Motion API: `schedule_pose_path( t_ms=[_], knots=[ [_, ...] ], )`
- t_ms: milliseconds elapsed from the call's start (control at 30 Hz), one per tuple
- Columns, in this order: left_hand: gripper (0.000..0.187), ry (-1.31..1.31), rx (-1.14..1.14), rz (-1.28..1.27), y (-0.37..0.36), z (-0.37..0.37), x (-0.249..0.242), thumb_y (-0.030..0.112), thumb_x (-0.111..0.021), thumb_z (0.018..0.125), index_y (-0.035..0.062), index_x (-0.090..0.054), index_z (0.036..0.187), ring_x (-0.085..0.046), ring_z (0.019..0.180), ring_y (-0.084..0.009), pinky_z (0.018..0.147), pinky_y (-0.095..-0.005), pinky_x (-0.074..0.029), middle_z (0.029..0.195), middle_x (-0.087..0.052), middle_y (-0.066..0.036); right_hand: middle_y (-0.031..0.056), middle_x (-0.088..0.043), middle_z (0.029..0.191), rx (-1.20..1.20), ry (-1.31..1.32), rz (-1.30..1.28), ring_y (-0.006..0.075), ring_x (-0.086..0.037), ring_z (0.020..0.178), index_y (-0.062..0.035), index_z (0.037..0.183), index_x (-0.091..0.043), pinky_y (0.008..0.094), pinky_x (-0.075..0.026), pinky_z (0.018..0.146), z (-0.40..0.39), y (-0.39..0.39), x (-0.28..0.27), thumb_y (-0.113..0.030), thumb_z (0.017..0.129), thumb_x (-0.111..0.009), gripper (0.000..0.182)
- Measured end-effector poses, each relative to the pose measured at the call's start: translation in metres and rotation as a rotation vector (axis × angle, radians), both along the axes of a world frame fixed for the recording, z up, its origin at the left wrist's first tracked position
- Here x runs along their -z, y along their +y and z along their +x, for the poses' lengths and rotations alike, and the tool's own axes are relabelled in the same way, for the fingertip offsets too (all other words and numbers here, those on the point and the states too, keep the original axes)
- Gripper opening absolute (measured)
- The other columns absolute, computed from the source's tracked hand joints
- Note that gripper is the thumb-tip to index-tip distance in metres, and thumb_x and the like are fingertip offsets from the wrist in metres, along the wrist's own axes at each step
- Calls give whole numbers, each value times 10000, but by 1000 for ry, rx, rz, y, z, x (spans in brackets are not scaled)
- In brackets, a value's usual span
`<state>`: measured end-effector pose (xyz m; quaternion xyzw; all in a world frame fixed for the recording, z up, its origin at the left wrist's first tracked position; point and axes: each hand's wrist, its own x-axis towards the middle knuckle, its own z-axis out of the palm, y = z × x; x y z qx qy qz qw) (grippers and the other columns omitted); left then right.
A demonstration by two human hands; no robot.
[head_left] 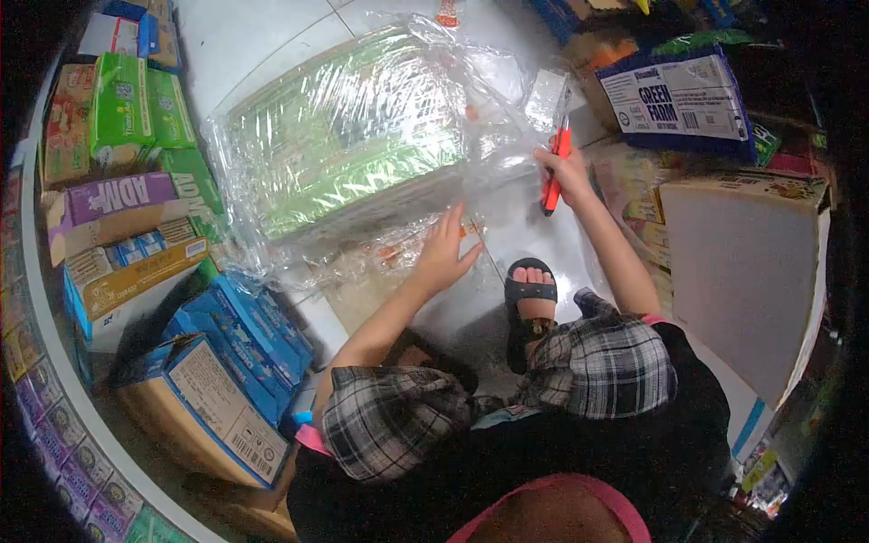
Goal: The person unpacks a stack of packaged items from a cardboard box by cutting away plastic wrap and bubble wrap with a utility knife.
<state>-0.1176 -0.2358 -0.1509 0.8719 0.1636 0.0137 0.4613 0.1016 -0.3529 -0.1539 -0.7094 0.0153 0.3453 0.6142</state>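
Crinkled clear plastic (353, 127) over green package, red cutter (558, 172) in right hand (568, 174)

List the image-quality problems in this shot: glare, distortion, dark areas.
Head view: harsh white glints streak the plastic wrap, hiding some print beneath; wide-lens distortion bows the big white carton on the right; the corners fall to black; the black clothing shows little detail. In the same view, the large "GREEN FARM" lettering on the label stays readable.

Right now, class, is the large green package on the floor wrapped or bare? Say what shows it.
Wrapped: shiny clear plastic lies over the green package and bunches loosely beyond its edges.
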Motion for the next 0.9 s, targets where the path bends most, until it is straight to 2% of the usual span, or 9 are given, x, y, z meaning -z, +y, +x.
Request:
schedule_pose_path(
  t_ms=[167,233,267,300,333,400,533,667,900],
  knots=[
    [513,78,2,232,10,-2,-7,247,-515,737,-18,-342,1139,-390,1005,-344,841,-425,-317,1123,-379,-216,-25,-440,703,-18,-321,-254,73,-418,586,-84,734,-425,244,-360,482,24,16,31,-95,625,-641,242],
    [516,387,-72,421,8,0,-11,387,-469,762,-5,-407,1093,-384,1031,-325,839,-449,-321,1067,-433,-195,-29,-404,543,37,-20,217,84,-412,458,-99,701,-422,216,-339,410,23,22,31,-22,612,-582,198],
    [545,516,-31,266,13,3,-14,412,-452,770,-7,-386,1112,-379,1035,-332,848,-459,-313,1075,-421,-211,73,-452,1034,30,-91,50,152,-464,879,-56,1192,-323,243,-389,718,30,16,62,-15,588,-575,656],
    [553,754,159,67,21,19,-39,401,-449,768,-9,-364,1130,-374,1036,-341,852,-471,-305,1093,-401,-214,-17,-381,516,235,57,200,97,-377,400,-110,763,-404,225,-293,341,24,20,56,3,592,-540,246],
    [592,323,200,356,15,-6,28,372,-460,758,6,-291,1193,-345,1062,-363,867,-504,-270,1135,-367,-224,-11,-390,568,320,-8,125,99,-381,395,-106,793,-395,229,-299,336,14,35,-9,4,586,-551,281],
    [672,144,114,681,-5,-20,24,338,-482,742,32,-174,1255,-312,1080,-393,880,-527,-230,1196,-298,-236,-5,-412,648,292,-111,194,108,-432,525,-68,857,-401,247,-358,445,9,40,-52,-11,578,-588,341],
    [721,286,178,595,-6,-19,24,332,-479,743,73,-79,1284,-269,1105,-412,884,-549,-200,1241,-231,-235,-3,-421,650,214,-600,185,122,-420,596,-48,809,-422,242,-366,538,-19,68,-66,-113,571,-676,354],
    [696,222,187,616,-7,-23,39,339,-473,744,73,-113,1276,-256,1110,-408,878,-553,-208,1234,-243,-223,7,-439,673,-253,-503,-16,116,-427,625,-13,834,-447,253,-367,558,-22,71,-39,-181,563,-717,418],
    [497,175,49,618,1,-18,43,276,-545,656,44,-421,1078,-309,1078,-359,878,-494,-240,1159,-339,-204,87,-512,773,-156,-782,-36,169,-477,705,12,986,-469,282,-396,644,-11,61,9,-206,626,-658,461]
  ],
)
